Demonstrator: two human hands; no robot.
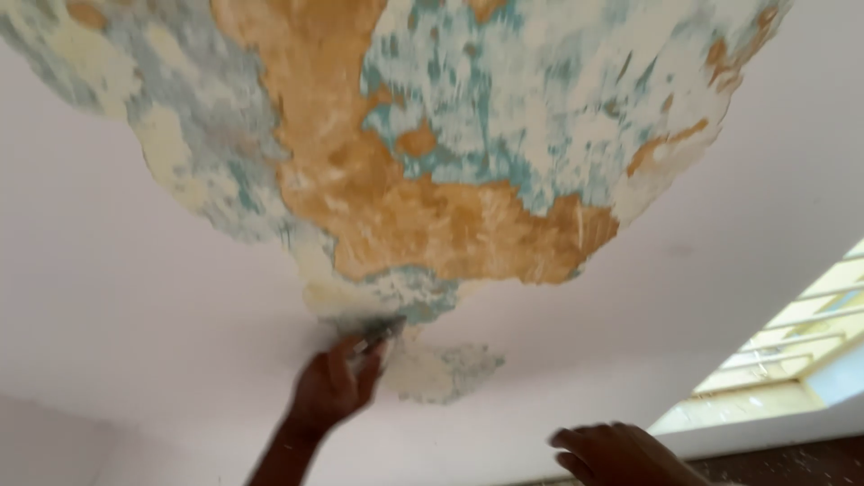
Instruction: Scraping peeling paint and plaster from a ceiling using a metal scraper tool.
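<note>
Left hand [331, 382], lower centre of frame, clamped on small blurred metal scraper [378, 334], blade against white painted ceiling [135, 297] at edge of large scraped patch of orange, teal and cream [432, 180]. Right hand [616, 454], bottom right, fingers loosely curled, empty. Barred window [792, 351] far right.

- The left hand [335, 382] is bare: no glove, no ring that shows, though motion blurs it.
- Its wrist and forearm are bare too, with no sleeve, watch or band in sight.
- The right hand [616, 454] is likewise bare and ungloved, only partly in the picture, its fingers blurred.
- No clothing shows anywhere.
</note>
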